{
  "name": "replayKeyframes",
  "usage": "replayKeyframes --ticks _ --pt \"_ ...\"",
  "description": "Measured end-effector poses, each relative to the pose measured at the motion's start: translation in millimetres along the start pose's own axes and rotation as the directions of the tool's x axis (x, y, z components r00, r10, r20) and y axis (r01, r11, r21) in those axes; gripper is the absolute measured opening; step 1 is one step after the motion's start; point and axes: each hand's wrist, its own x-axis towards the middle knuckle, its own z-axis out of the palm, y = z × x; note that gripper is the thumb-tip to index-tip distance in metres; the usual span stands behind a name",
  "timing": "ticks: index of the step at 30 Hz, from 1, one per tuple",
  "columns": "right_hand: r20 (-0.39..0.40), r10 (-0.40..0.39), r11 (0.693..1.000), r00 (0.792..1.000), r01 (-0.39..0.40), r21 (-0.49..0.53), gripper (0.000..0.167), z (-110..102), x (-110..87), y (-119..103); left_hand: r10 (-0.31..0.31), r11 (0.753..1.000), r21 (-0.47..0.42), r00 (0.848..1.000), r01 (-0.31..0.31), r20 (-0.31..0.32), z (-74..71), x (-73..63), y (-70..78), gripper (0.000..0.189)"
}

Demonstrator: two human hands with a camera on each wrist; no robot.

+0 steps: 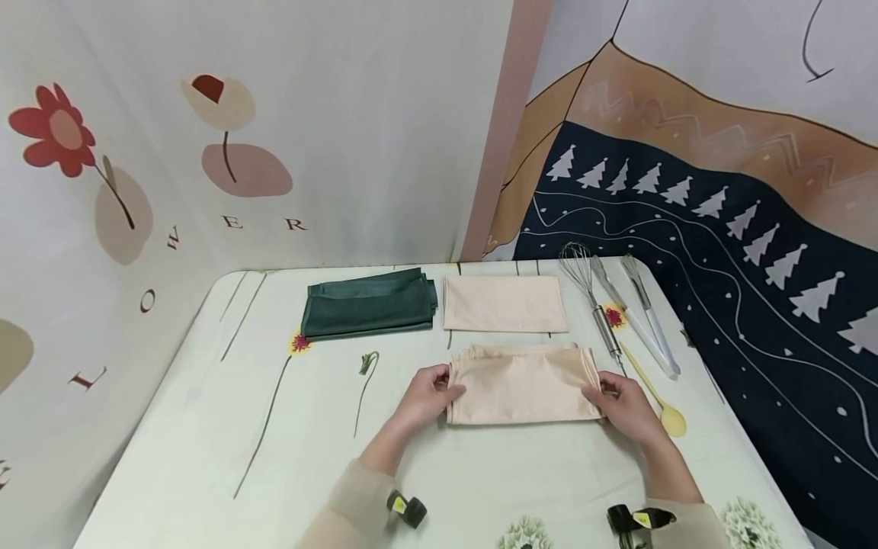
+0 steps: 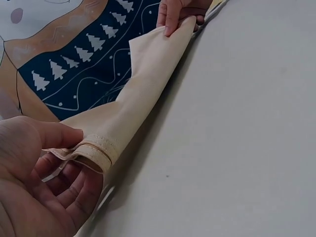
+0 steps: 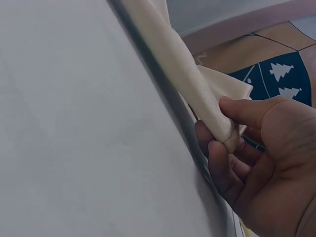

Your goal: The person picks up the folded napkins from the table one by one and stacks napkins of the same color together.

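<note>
A folded pale pink cloth [image 1: 524, 385] is stretched between both hands, close over the table. My left hand [image 1: 427, 398] pinches its left end, thumb on top and fingers underneath. In the left wrist view, stitched hems and several layers show at that end of the cloth [image 2: 98, 148]. My right hand [image 1: 624, 404] pinches the opposite end the same way; in the right wrist view the cloth's front fold [image 3: 207, 94] looks smooth and rounded between thumb and fingers. Just behind lies a second pale pink cloth [image 1: 506, 303], folded flat.
A folded dark green cloth [image 1: 370, 305] lies at the back left of the table [image 1: 206, 427]. On the right are a whisk [image 1: 604, 324], two metal-and-white tongs-like utensils [image 1: 648, 328] and a yellow spoon [image 1: 672, 419]. Printed curtains [image 1: 370, 137] hang behind.
</note>
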Motion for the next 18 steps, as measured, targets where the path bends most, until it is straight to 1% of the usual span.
replayKeyframes --ticks 3,5,11,16,18 --pt "-0.018 0.029 0.999 0.999 -0.028 0.038 0.034 2.6 8.1 -1.0 0.009 1.0 0.012 0.999 -0.008 -0.033 -3.8 7.0 -0.8 0.021" --pt "-0.028 0.04 0.997 0.999 -0.038 0.06 0.034 4.4 12.6 -1.7 0.001 1.0 0.007 0.999 -0.001 -0.047 -5.7 11.7 -1.1 0.023" --pt "-0.061 0.009 0.996 0.998 -0.004 0.093 0.032 6.4 26.8 -10.1 -0.035 0.999 -0.013 0.996 0.034 -0.079 -11.1 26.7 5.0 0.025" --pt "-0.087 0.016 0.995 0.996 -0.007 0.1 0.031 6.8 41.7 -13.3 -0.014 1.0 0.023 0.992 0.017 -0.123 -17.4 41.2 12.1 0.026" --pt "-0.094 0.022 0.995 0.995 -0.013 0.099 0.031 7.8 47.6 -12.6 -0.004 0.999 0.036 0.991 0.009 -0.132 -19.2 46.9 14.8 0.027"
